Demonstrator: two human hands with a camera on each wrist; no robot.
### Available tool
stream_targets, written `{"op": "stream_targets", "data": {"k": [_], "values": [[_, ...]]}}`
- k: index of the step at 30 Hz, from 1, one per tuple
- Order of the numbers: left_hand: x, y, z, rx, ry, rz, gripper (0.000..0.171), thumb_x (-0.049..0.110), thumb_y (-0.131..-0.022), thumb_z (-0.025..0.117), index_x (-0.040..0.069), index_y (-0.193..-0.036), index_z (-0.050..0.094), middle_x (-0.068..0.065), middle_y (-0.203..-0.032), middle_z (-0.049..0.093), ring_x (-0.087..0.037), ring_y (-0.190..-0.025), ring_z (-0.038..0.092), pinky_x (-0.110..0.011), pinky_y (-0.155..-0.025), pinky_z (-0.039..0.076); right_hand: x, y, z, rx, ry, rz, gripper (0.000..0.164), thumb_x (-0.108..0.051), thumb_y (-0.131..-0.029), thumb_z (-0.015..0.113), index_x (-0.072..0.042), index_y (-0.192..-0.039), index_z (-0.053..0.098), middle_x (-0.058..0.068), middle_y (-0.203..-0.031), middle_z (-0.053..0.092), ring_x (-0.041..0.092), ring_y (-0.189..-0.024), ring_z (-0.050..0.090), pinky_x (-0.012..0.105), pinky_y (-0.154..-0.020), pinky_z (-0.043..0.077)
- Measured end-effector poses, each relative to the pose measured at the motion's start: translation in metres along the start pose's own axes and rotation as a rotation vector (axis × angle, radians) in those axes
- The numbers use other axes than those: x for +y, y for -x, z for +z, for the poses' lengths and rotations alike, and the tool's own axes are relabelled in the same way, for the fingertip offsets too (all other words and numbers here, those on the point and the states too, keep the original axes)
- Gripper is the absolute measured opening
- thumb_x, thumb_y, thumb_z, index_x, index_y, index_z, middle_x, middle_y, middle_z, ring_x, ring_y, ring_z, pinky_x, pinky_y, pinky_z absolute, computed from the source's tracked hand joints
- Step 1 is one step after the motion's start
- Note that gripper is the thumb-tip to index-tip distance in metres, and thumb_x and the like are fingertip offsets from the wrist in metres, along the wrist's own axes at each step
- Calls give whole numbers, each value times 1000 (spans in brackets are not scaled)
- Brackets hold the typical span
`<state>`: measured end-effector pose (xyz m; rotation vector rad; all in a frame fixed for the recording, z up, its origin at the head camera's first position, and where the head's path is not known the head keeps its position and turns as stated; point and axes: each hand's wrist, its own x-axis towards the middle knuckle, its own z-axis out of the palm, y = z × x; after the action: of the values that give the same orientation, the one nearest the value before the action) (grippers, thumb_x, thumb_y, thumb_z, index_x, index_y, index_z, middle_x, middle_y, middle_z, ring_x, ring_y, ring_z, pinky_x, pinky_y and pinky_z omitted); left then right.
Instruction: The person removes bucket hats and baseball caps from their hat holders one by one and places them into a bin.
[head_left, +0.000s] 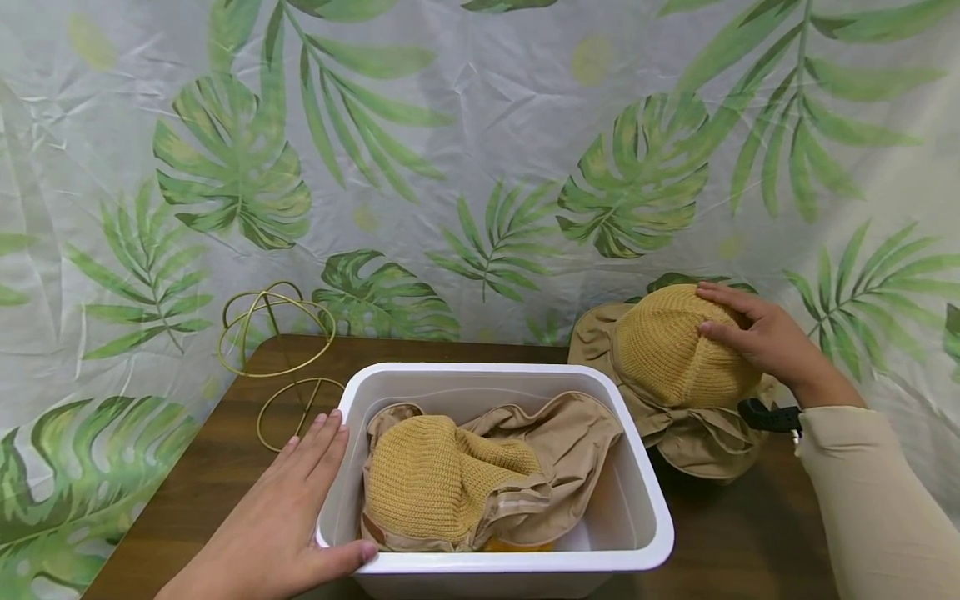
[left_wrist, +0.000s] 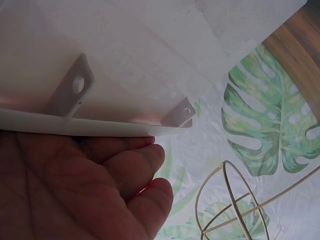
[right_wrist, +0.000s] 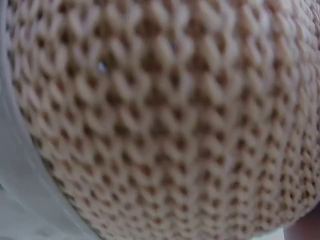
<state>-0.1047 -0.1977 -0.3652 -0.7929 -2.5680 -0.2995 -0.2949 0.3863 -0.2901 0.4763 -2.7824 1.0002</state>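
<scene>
In the head view my right hand (head_left: 757,333) rests on the rounded knit crown of a yellow sun hat (head_left: 667,350) with a wide tan brim. Its thumb and forefinger lie spread over the top; the other fingers are hidden. Yellow knit fills the right wrist view. My left hand (head_left: 288,492) lies along the left side of a white plastic bin (head_left: 480,562), fingers extended, thumb at the front rim. Inside the bin is a second yellow knit hat (head_left: 420,479), its tan brim folded and crumpled. Something orange (head_left: 517,546) peeks out under it.
A gold wire stand (head_left: 277,333) is behind the bin on the left, with a rounded open top and a ring base. The dark wooden table (head_left: 187,483) meets a leaf-print cloth (head_left: 495,125) at the back. A black strap piece (head_left: 768,417) is at my right wrist.
</scene>
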Motion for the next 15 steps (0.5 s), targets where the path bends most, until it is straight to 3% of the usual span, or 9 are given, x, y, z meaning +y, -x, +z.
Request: {"op": "stream_targets", "data": {"k": [3,4,7,9,15], "values": [[-1,0,1,6,-3,8,109,71,-80,64,-11,-146,37,-26,-155,32,-34,-147,23,-21,-117,-4,0,1,-2,-10,6,-11,69,-24,-95,69,-19,-156,35,6,-163,23,38,-148,15,64,-109,22],[-1,0,1,5,-2,10,109,71,-80,64,-11,-146,37,-26,-155,31,-34,-147,22,-21,-117,-4,1,2,-2,-17,13,-18,73,-23,-94,70,-18,-157,32,6,-164,18,39,-148,12,67,-109,20],[-1,1,2,5,9,10,109,70,-80,65,-12,-146,37,-26,-155,32,-32,-148,20,-21,-117,-5,2,4,-2,-50,14,-43,82,-19,-92,72,-16,-159,24,7,-166,7,40,-149,2,71,-109,13],[-2,1,3,5,14,9,109,69,-80,66,-12,-146,38,-25,-155,32,-30,-149,18,-21,-117,-5,4,4,-2,-63,16,-45,86,-19,-92,73,-18,-160,21,7,-166,4,43,-148,2,72,-106,15],[-3,0,4,14,11,24,110,70,-79,66,-12,-146,37,-26,-155,32,-28,-150,15,-21,-117,-4,8,4,1,-37,19,-20,78,-22,-95,69,-22,-159,25,14,-164,12,50,-144,12,71,-98,26]]}}
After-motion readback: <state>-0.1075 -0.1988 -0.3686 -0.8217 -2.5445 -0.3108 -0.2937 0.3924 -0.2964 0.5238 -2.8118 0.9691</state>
